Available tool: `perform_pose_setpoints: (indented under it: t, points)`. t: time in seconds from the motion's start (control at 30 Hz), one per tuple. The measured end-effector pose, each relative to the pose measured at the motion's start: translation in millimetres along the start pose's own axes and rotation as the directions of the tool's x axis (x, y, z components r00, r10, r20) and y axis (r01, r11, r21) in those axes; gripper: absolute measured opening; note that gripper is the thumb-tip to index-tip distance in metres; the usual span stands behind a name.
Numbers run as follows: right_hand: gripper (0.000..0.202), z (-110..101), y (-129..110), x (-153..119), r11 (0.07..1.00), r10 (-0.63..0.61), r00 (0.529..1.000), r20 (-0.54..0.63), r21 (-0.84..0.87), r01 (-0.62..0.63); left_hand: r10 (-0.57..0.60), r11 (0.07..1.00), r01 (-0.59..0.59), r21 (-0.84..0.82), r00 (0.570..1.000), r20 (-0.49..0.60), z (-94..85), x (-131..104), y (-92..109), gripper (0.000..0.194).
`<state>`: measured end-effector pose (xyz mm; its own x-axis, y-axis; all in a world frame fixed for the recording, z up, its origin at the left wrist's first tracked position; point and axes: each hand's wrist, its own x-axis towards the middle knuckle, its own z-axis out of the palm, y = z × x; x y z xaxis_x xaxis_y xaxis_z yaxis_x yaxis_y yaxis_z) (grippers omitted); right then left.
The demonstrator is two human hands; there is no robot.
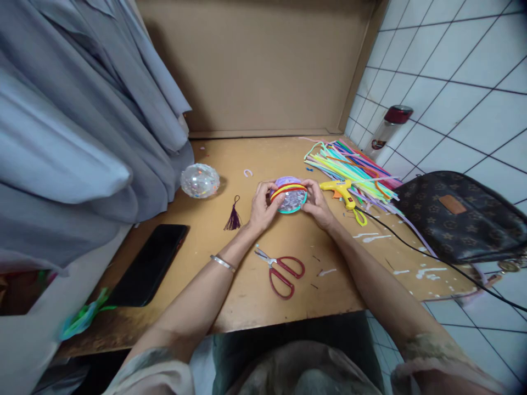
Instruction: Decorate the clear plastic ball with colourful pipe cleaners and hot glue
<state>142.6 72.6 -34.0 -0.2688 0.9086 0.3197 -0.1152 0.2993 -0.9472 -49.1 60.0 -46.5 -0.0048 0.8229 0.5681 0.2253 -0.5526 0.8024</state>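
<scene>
Both hands hold a decorated ball (291, 201) above the middle of the table. Red, yellow, purple and turquoise strips run around its clear, glittery body. My left hand (263, 206) grips its left side, thumb in front, and my right hand (318, 204) grips the right side. A dark tassel (233, 218) lies left of my left hand. Farther left rests a clear ball (200, 181) with coloured specks. Red-handled scissors (281, 270) lie nearer the front edge. Just right of my right hand is a yellow glue gun (342, 192).
Many coloured pipe cleaners (349, 162) lie at the back right, near a bottle (387, 130) and a dark patterned bag (465, 219). A black cable (407, 241) crosses the right side. A phone (150, 265) lies front left on the table (247, 312), beside a grey curtain (102, 109).
</scene>
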Motion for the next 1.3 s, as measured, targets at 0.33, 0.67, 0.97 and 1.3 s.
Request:
perform_pose_setpoints:
  t: [0.33,0.67,0.97,1.3]
  points:
    - [0.040,5.2,0.7,0.1,0.999,0.029,0.993,-0.114,0.040,-0.025,-0.036,0.986,0.031,-0.165,0.999,-0.024,-2.2,4.6,0.3,0.040]
    - [0.033,-2.5,-5.0,1.0,0.997,-0.050,0.993,-0.110,-0.063,0.043,0.144,0.988,-0.147,0.038,0.987,0.074,-14.1,5.8,5.6,0.032]
    - [0.022,5.7,-4.0,-1.0,0.988,-0.126,0.973,-0.192,-0.118,0.104,0.269,0.948,-0.271,0.167,0.963,0.030,-9.0,4.6,1.9,0.027]
    - [0.030,-8.0,-10.5,-1.4,1.000,0.001,1.000,0.004,-0.007,-0.001,0.312,0.924,-0.332,0.190,0.942,0.125,-15.2,3.7,3.5,0.031]
